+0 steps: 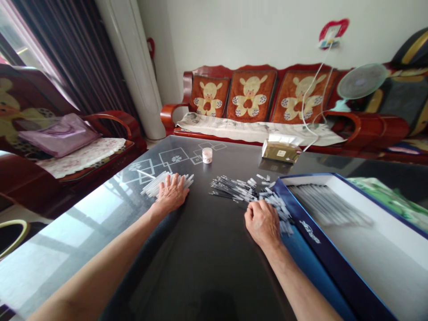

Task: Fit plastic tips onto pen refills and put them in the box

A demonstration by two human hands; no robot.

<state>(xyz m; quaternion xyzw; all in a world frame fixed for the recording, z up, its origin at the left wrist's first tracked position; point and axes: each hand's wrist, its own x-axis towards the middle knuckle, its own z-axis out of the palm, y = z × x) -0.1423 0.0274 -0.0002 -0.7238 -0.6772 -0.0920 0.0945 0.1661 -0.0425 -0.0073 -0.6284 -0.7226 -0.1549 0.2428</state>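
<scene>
On the dark desk [200,267], the left hand [172,195] lies spread flat on white plastic tubes [157,185]; the right hand [262,223] curls, fingers [254,213] together, against loose pens [234,189] beside a blue box [329,254].

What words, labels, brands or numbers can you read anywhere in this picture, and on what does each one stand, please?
White lettering on the blue box: too blurred to read.
Small label on the tan tissue box: too small to read.
</scene>
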